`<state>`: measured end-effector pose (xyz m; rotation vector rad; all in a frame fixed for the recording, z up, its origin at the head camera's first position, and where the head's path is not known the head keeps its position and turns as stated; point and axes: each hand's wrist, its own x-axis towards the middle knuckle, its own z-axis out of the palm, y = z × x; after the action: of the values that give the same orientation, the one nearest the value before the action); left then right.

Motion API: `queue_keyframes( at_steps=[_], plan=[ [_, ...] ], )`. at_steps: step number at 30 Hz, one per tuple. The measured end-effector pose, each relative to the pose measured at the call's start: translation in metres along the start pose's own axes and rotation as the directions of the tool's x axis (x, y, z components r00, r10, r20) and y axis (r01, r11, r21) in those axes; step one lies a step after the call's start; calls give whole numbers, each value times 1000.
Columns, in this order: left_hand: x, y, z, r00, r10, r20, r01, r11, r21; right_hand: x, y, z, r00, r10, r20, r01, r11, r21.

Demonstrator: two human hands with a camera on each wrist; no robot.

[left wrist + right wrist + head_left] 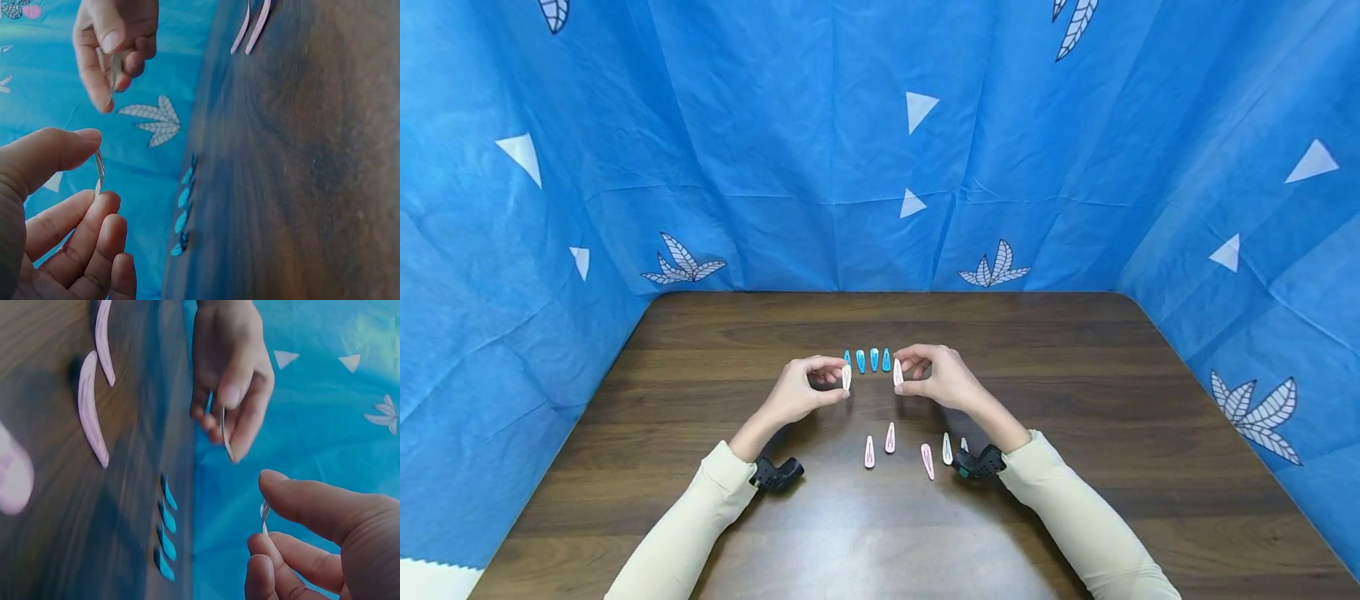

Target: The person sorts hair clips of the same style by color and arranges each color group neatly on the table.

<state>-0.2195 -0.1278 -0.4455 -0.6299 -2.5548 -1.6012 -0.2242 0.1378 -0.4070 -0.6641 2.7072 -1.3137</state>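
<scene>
My left hand (805, 390) pinches a whitish snap hair clip (847, 377) on end between thumb and fingertips. Facing it, my right hand (942, 377) pinches a similar pale hair clip (898, 372) the same way. In the left wrist view the held clip (99, 172) shows edge-on, and so does the one (264, 515) in the right wrist view. Just behind the hands, several blue hair clips (874, 359) stand in a row on the table; the leftmost is partly hidden by the left hand's clip.
Nearer me on the wooden table (1045, 333) lie three pink hair clips (869, 452), spaced apart. Right of them are two pale clips (947, 448), one partly covered by the right wrist camera (979, 462). A blue patterned curtain (790, 167) encloses the table's back and sides.
</scene>
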Motion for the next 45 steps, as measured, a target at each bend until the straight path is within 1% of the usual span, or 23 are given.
queue_keyframes(
  at_steps=[5, 10, 16, 22, 29, 32, 37, 41, 45],
  plan=[
    [6, -9, 5, 999, -23, 27, 23, 1000, -8, 15, -8, 20, 997, 42, 65, -40, 999, -28],
    [5, -18, 7, 999, -21, 37, 20, 1000, 21, 26, -12, 37, 986, 103, 131, -96, 993, -62],
    [3, -26, 6, 999, 6, 39, -9, 998, 62, 36, -11, 51, 982, 131, 135, -120, 989, -90],
    [3, -28, 7, 999, 28, 27, -30, 995, 95, 41, -8, 57, 979, 157, 131, -142, 983, -115],
    [4, -31, 10, 1000, 11, 22, -15, 984, 179, 43, -4, 60, 976, 166, 138, -148, 981, -129],
    [4, -31, 9, 999, 22, 25, -27, 978, 208, 43, -3, 61, 976, 165, 139, -146, 980, -137],
    [4, -32, 9, 999, 11, 40, -20, 970, 244, 43, -4, 63, 977, 154, 145, -133, 981, -144],
    [4, -33, 9, 999, 0, 49, -13, 965, 261, 44, -4, 65, 979, 140, 145, -116, 980, -162],
    [3, -32, 8, 999, 4, 52, -17, 963, 269, 44, -4, 66, 979, 137, 153, -109, 978, -180]
  ],
)
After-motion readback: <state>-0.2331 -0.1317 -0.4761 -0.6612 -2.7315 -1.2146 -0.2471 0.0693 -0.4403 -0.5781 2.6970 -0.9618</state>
